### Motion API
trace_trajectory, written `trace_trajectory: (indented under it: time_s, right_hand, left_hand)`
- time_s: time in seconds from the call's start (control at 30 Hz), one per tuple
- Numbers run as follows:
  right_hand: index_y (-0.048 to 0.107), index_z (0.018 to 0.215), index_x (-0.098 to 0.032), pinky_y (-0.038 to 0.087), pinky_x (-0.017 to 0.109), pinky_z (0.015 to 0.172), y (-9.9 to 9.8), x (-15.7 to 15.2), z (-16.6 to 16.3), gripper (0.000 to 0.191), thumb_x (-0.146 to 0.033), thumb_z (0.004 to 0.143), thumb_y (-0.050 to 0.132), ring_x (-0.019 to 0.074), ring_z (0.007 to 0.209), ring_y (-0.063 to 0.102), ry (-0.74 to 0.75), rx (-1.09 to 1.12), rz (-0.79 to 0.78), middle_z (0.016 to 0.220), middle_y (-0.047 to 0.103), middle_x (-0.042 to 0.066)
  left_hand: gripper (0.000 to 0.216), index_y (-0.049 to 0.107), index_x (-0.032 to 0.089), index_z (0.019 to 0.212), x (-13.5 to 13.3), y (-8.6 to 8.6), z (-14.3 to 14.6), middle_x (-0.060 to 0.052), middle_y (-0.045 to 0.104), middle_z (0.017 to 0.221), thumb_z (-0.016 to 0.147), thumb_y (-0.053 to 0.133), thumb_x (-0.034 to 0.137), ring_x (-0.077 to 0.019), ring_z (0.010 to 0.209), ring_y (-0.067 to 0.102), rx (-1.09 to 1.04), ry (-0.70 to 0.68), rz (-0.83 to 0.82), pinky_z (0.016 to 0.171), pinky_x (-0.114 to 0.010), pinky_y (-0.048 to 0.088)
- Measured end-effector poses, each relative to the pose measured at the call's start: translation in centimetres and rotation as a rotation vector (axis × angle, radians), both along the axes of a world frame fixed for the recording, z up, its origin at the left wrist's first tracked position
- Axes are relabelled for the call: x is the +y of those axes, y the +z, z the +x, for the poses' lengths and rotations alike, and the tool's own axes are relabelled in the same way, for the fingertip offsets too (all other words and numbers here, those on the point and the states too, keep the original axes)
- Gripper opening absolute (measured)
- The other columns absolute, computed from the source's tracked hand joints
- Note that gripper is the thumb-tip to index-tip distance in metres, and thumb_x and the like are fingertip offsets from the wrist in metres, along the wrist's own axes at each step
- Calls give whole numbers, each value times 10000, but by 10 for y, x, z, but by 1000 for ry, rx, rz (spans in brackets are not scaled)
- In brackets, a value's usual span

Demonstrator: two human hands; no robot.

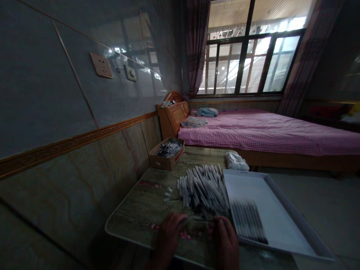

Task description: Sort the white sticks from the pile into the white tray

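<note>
Near the front of the table, my right hand (224, 234) is closed, its fingertips pinching a thin dark rod (203, 220) that looks like a pen refill. The rod points left toward my left hand (171, 227), whose thumb and fingers are pressed together; what they hold, if anything, is too dim to make out. Just beyond both hands lies a heap of whitish slim tubes (204, 187), like pen barrels. To the right, a row of slim dark-and-clear sticks (249, 221) lies side by side in a shallow white tray (284, 217).
A cardboard box (164, 163) full of black and white slim pieces stands at the table's back left. Small white bits (168, 194) lie left of the heap. A white plastic bag (236, 161) sits behind the tray. Beyond the table (132, 213) is a bed (253, 131).
</note>
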State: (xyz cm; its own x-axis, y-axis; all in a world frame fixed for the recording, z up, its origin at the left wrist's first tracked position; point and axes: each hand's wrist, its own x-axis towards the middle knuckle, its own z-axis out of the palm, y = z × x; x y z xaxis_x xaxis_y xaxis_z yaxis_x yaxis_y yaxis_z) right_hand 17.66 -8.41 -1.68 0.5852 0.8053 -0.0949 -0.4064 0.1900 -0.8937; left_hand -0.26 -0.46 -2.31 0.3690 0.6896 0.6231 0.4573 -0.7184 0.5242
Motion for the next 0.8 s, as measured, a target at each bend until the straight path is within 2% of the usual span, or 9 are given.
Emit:
trace_trajectory:
  time_s: [0.07, 0.2, 0.27, 0.43, 0.6, 0.67, 0.8]
  right_hand:
    - [670, 884, -199, 491, 254, 535, -1, 0, 0, 462, -637, 736, 685, 165, 590, 606, -7, -83, -9, 696, 687, 2]
    - [741, 833, -205, 524, 280, 709, 0, 0, 0, 463, -652, 727, 677, 216, 796, 653, -37, -360, -18, 824, 724, 43]
    - [759, 833, -218, 527, 285, 718, 2, -1, 0, 463, -660, 733, 666, 223, 803, 655, -6, -430, -16, 826, 731, 47]
    - [767, 856, -237, 516, 257, 591, 13, 1, -8, 399, -611, 773, 656, 200, 674, 647, 55, -475, 16, 766, 732, 36]
    - [779, 876, -260, 554, 285, 740, 19, 8, -26, 278, -502, 773, 688, 229, 822, 699, 241, -549, 77, 877, 763, 48]
    - [769, 955, -254, 565, 298, 733, 17, 10, -32, 317, -477, 734, 725, 234, 814, 706, 291, -512, 63, 890, 766, 47]
    - [756, 989, -231, 558, 311, 778, 12, 12, -28, 395, -512, 716, 708, 251, 892, 701, 147, -492, -44, 962, 765, 60]
  left_hand:
    - [345, 724, 262, 960, -2, 2, 0, -27, 761, 860, 979, 432, 444, -184, 819, 707, 8, -11, -1, 728, -284, 587]
    - [351, 730, 267, 951, -3, 5, -1, -28, 760, 857, 982, 428, 442, -187, 816, 705, 15, -25, -19, 729, -291, 584]
    - [338, 734, 267, 954, -3, 5, -2, -29, 762, 862, 978, 441, 435, -189, 826, 708, 0, -22, -22, 739, -296, 588]
    - [313, 738, 272, 962, -3, 2, -5, -27, 774, 860, 969, 468, 429, -187, 814, 721, -36, -16, 7, 740, -294, 598]
    - [339, 734, 265, 975, -7, 0, -6, -33, 785, 880, 971, 451, 452, -184, 820, 734, -71, -21, 29, 751, -290, 599]
    - [348, 733, 265, 975, -8, -1, -7, -37, 786, 885, 971, 445, 459, -187, 825, 736, -90, -9, 21, 753, -295, 600]
    - [356, 727, 244, 948, -10, -4, -10, -54, 781, 857, 945, 478, 497, -206, 802, 740, -194, 162, -47, 748, -328, 605]
